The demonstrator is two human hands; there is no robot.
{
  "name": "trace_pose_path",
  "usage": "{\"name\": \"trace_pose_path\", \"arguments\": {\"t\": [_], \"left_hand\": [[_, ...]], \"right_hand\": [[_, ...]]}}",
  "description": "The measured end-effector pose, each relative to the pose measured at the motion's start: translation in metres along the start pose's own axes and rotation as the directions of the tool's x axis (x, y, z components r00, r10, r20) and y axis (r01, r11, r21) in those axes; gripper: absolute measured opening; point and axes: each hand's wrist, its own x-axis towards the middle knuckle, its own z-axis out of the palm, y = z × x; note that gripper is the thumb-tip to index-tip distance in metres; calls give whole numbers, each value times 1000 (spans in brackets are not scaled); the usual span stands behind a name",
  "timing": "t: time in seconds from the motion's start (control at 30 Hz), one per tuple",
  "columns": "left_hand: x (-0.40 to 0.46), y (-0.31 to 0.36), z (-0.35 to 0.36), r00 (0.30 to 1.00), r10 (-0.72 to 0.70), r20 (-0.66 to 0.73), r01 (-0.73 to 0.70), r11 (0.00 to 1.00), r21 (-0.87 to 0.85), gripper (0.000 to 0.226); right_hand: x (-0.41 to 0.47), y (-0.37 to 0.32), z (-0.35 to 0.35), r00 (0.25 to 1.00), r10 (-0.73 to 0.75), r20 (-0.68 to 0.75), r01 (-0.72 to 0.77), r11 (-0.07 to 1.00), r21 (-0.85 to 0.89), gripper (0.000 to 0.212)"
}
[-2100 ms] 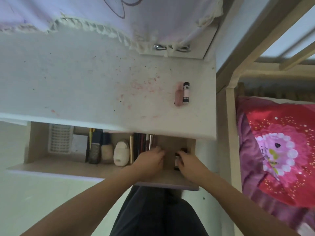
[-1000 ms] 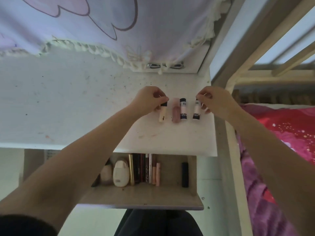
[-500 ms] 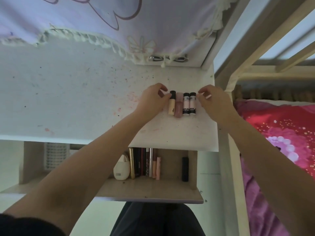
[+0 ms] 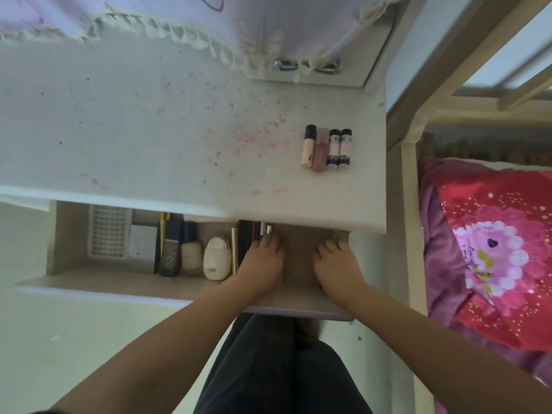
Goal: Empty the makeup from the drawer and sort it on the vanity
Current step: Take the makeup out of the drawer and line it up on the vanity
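hands [image 4: 263,264] reach into wooden drawer [image 4: 119,279]; four slim tubes [image 4: 327,147] on vanity [image 4: 149,130].

- On my vanity top [image 4: 179,121], right of the pink smears [image 4: 260,137]: four tubes, one cream concealer tube [image 4: 308,146], one pink gloss tube [image 4: 320,149] and two black-capped pale tubes [image 4: 333,148] [image 4: 345,148].
- In my drawer [image 4: 68,240] below the vanity top: one white grid tray [image 4: 108,236], one dark foundation bottle [image 4: 171,248], one white oval case [image 4: 217,258].
- My two hands: left hand [image 4: 263,264], right hand [image 4: 337,264].
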Motion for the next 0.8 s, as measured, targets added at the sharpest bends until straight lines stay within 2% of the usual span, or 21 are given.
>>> {"name": "trace_pose_path", "arguments": {"t": [0.1, 0.2, 0.3, 0.43, 0.6, 0.67, 0.73, 0.8], "left_hand": [[2, 1, 3, 1000, -14, 10, 13, 997, 70, 53], [-2, 0, 4, 999, -4, -51, 8, 997, 74, 50], [-7, 0, 5, 992, 11, -124, -13, 1000, -9, 41], [-15, 1, 5, 984, 8, -179, -51, 970, -238, 21], [-28, 5, -9, 949, 102, -300, -203, 923, -328, 9], [-36, 3, -30, 932, 55, -359, -223, 867, -446, 12], [-40, -4, -64, 915, -70, -397, -191, 791, -581, 11], [-35, -15, -107, 886, -195, -420, -173, 701, -692, 12]], "right_hand": [[8, -2, 15, 996, -17, 92, 30, 990, -141, 27], [8, -5, 16, 989, -6, 149, 38, 976, -214, 29], [6, -6, 12, 992, 27, 122, -11, 992, -124, 29], [0, 1, 7, 996, 68, -64, -67, 998, 11, 33], [-11, 12, 2, 999, -28, -43, 37, 977, 209, 26], [-21, 20, -11, 995, 1, -96, 40, 905, 425, 23], [-30, 38, -38, 987, 93, -128, 26, 700, 713, 11], [-29, 69, -66, 973, 183, -141, 23, 531, 847, 6]]}}
